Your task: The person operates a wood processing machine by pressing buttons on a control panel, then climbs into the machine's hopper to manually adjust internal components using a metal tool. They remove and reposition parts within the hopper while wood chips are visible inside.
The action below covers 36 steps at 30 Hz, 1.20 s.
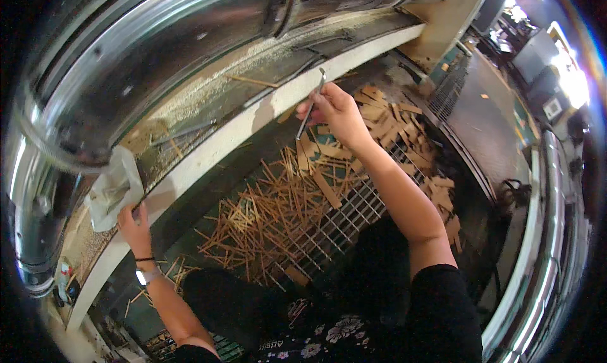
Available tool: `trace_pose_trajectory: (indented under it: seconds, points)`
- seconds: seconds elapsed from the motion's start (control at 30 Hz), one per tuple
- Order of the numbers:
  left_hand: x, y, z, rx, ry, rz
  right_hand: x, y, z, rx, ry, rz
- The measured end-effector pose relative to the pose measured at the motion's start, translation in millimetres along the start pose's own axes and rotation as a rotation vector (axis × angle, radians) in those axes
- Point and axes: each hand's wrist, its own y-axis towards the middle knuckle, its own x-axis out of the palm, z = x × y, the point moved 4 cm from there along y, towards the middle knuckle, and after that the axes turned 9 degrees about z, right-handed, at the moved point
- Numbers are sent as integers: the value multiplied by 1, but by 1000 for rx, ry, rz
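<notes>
Your right hand (337,113) pinches the rod (304,126) mid-shaft between its fingers, near the white beam (373,51), leaving both ends free, probably for control. Your left hand (134,229) is at the lower edge of the bag (116,189) beside the roller (164,66), perhaps steadying it; I cannot tell whether those fingers pinch or merely touch it.

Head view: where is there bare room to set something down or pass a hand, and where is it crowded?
Mostly bare: the white beam between the left hand and right hand, bordered by the ledge, though I can't tell whether it's level; and the brownish panel just right of the dark mesh. Crowded: the floor grid, partly under cardboard strips.
</notes>
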Motion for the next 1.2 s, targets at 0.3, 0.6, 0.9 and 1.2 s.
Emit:
trace_pose_trajectory:
  seconds: [0.3,0.6,0.9,1.2]
  points:
    - [-2,13,71,-57,257,-85,9,93,5,-93,360,-199]
    - [67,29,177,71,284,-260,19,116,2,-98,555,-304]
    - [121,32,229,45,395,-302,32,110,6,49,893,-311]
    - [126,40,226,-34,517,-335,60,97,28,380,1418,-499]
